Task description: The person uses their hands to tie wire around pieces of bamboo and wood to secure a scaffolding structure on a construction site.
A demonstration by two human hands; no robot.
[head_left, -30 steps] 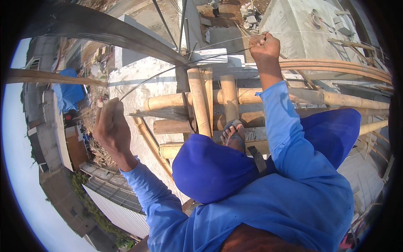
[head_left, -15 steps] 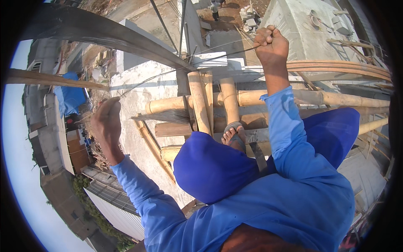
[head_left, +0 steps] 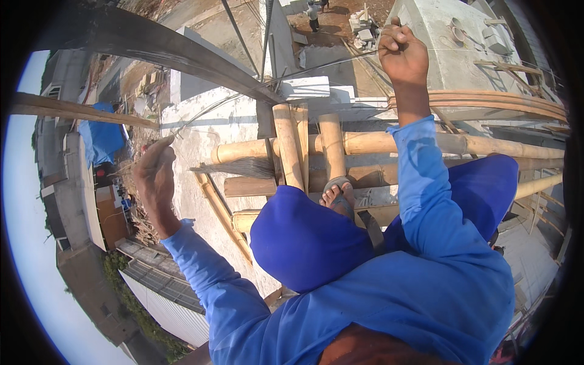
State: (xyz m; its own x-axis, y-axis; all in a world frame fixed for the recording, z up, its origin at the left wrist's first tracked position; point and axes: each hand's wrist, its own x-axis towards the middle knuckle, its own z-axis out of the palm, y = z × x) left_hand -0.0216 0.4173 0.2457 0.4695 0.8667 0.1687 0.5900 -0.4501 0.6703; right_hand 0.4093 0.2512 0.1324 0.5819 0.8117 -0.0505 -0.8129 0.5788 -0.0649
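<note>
A thin dark wire (head_left: 340, 61) runs across the upper middle between my two raised hands. My left hand (head_left: 156, 182), at the left, pinches one end with thumb and fingers together. Higher up on the right, my right hand (head_left: 404, 56) has its fingers curled closed round the other end. Below the wire, a bundle of dark wire strands (head_left: 240, 168) lies beside the upright bamboo poles (head_left: 288, 146). My sandalled foot (head_left: 338, 196) rests on the bamboo near my bent knee (head_left: 310, 237) in blue trousers.
A dark beam (head_left: 182, 52) slants across the upper left, above a thinner wooden bar (head_left: 85, 114). Horizontal bamboo poles (head_left: 371, 142) cross in front of me. A pale wall (head_left: 213, 118) stands beyond them. Far below, a person (head_left: 313, 16) stands on the ground near stacked blocks (head_left: 365, 36).
My right hand has moved a little up and to the right, and its end of the wire has risen with it. My left hand has barely shifted.
</note>
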